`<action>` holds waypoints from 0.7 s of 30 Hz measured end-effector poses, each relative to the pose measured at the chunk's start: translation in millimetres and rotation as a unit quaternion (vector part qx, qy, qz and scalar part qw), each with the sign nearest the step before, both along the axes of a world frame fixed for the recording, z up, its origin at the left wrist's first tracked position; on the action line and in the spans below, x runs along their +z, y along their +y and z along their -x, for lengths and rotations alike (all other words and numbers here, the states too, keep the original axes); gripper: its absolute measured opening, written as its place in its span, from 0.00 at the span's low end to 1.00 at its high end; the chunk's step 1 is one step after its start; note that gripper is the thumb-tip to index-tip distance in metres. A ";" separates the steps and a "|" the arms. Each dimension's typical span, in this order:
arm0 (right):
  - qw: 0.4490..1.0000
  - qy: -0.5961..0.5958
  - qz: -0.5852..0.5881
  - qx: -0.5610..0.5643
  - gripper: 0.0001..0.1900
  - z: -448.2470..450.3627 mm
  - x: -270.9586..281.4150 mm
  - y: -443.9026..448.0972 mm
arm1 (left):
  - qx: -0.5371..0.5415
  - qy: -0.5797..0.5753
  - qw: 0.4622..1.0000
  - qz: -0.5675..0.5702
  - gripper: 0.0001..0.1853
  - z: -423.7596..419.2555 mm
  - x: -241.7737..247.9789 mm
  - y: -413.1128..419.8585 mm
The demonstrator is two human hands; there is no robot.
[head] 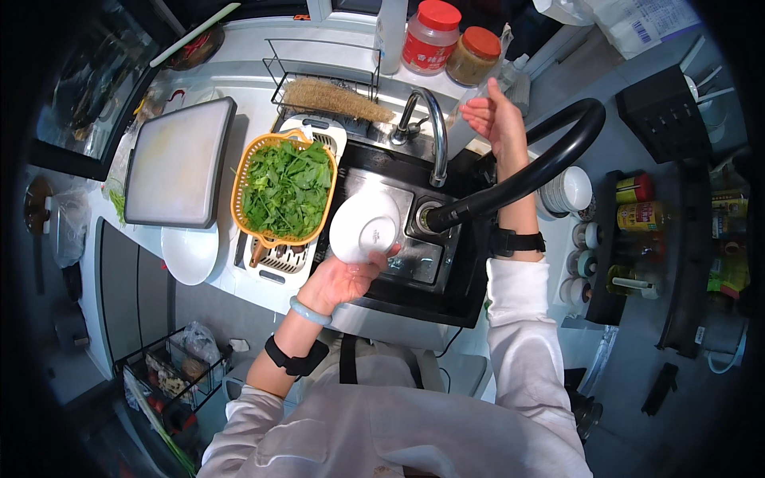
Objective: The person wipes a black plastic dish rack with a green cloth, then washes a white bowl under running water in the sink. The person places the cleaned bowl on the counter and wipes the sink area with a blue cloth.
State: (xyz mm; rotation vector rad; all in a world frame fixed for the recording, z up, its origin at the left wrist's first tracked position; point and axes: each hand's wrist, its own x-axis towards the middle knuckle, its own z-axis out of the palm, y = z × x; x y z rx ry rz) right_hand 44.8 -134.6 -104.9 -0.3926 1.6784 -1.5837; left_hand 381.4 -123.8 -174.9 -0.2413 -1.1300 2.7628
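Note:
A small white dish (355, 218) is held over the sink (382, 278) by its near rim in my left hand (346, 281). Its underside, with a foot ring and faint printed marks, faces up. Beyond the black hose-like tube (514, 194), my right hand (496, 119) is raised with its thumb apart from the fingers and nothing visible in it. A clear pump bottle (517, 83) stands close behind that hand. The chrome faucet (439, 128) arches over the sink to its left.
Leafy greens fill a yellow basket (236, 203) on a white slotted rack (287, 272) left of the sink. Farther left, a cutting board (179, 161) leans above a white plate (190, 254). Red-lidded jars (429, 45) line the back ledge; stacked bowls (568, 188) stand right.

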 end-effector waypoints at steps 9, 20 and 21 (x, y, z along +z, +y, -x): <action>0.993 -0.085 0.065 -0.041 0.18 11.5 -7.3 -5.2 | -0.007 -0.045 0.997 0.061 0.26 1.2 -4.6 -6.2; 0.997 -0.063 0.045 -0.030 0.20 9.4 -3.5 -1.9 | 0.004 -0.182 0.891 0.416 0.20 11.0 0.0 -7.5; 0.997 -0.065 0.044 -0.018 0.21 10.0 -5.1 0.3 | -0.002 -0.275 0.801 0.532 0.19 11.9 1.9 -5.6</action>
